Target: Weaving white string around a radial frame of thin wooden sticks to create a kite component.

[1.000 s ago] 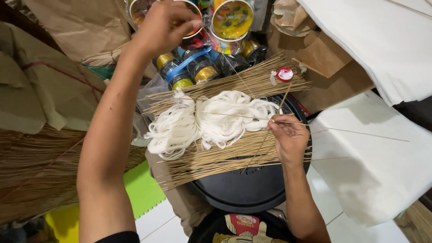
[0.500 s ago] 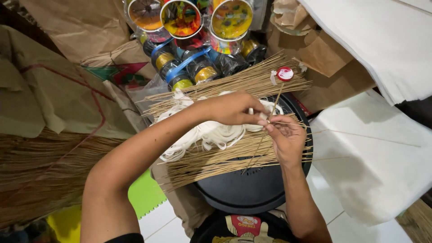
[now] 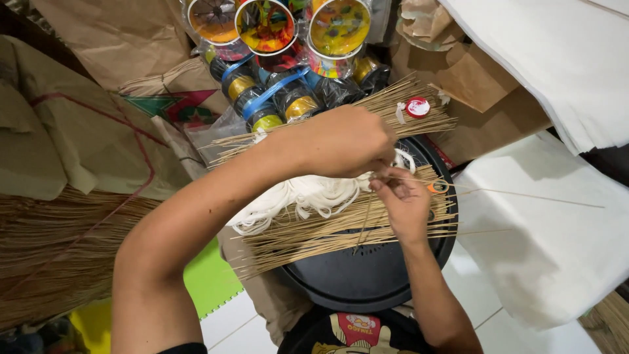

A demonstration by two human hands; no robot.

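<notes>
both hands pinch thin stick (over sticks)

Your cluttered floor workspace, seen from above

Around the white tiled floor you have brown paper sheets to its upper left, a green mat beside it, white paper sheets to its right, and dry straw bundles at its left.

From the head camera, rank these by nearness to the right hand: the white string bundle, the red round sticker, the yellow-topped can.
From the right hand:
1. white string bundle, just left of it, on the sticks.
2. red round sticker, above it, on the upper stick bundle.
3. yellow-topped can, farthest, at the top edge.
</notes>
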